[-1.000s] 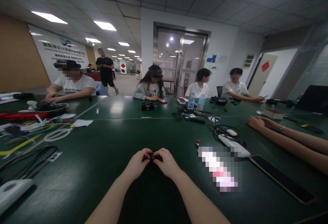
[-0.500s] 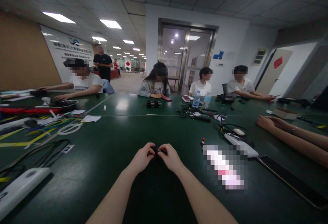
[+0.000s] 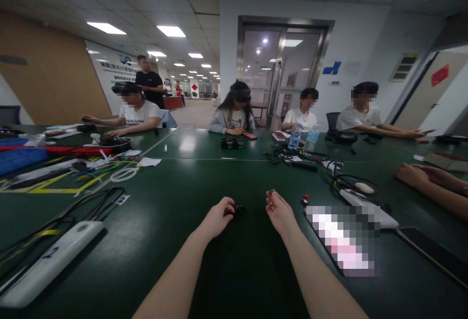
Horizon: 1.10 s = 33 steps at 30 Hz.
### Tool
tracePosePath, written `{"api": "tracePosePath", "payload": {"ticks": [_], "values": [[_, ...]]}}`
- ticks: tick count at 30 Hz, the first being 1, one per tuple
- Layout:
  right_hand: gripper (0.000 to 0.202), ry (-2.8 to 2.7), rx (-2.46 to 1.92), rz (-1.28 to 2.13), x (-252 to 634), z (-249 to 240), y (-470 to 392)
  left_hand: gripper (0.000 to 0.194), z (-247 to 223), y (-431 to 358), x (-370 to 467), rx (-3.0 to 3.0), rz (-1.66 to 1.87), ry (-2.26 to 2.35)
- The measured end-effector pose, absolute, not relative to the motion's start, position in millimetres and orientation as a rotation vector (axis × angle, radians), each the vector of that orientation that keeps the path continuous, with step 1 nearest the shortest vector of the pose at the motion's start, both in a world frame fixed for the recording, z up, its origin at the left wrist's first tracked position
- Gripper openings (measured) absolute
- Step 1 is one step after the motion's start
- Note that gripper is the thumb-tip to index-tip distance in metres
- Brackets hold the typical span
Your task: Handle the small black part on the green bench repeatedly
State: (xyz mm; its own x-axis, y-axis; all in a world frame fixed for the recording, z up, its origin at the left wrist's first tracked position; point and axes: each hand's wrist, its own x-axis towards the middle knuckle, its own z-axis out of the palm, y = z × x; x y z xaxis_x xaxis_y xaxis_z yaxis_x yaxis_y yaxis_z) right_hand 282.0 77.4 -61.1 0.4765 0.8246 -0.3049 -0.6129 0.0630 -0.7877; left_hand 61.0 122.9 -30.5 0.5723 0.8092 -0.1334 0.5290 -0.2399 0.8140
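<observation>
My left hand (image 3: pixel 219 215) is closed on a small black object (image 3: pixel 238 209) just above or on the green table (image 3: pixel 252 260); its exact kind is too small to tell. To the right, and apart from it, my right hand (image 3: pixel 280 210) is turned partly palm up. Its thumb and fingertips pinch a tiny dark piece (image 3: pixel 271 192) that I cannot identify. A small red and white item (image 3: pixel 305 199) lies right of my right hand, beside a phone with a blurred-out screen (image 3: pixel 340 243).
Power strips lie at left (image 3: pixel 54 260) and right (image 3: pixel 369 209). A dark phone (image 3: pixel 435 251) is at the right edge. Water bottles (image 3: pixel 311 139), tangled cables (image 3: pixel 288 156) and a black cylinder-like item (image 3: pixel 231 143) stand farther back. Another person's hands (image 3: pixel 413 178) rest at right.
My hands have come apart: the right has moved right and turned upward with a tiny piece in its fingertips. The left keeps the black object. The camera view has turned slightly left.
</observation>
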Motion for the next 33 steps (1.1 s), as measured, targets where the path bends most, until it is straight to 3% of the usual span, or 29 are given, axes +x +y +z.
{"api": "tracePosePath", "payload": {"ticks": [10, 14, 33], "values": [[0.007, -0.100, -0.951, 1.173, 279, -50, 73, 0.036, -28, 121, 60, 1.902, 0.418, 1.051], [0.005, -0.086, -0.952, 1.167, 279, -48, 73, 0.022, -23, 120, 62, 1.910, 0.456, 1.058], [0.008, -0.097, -1.033, 1.159, 271, -34, 67, 0.025, -29, 119, 62, 1.825, 0.478, 1.049]]}}
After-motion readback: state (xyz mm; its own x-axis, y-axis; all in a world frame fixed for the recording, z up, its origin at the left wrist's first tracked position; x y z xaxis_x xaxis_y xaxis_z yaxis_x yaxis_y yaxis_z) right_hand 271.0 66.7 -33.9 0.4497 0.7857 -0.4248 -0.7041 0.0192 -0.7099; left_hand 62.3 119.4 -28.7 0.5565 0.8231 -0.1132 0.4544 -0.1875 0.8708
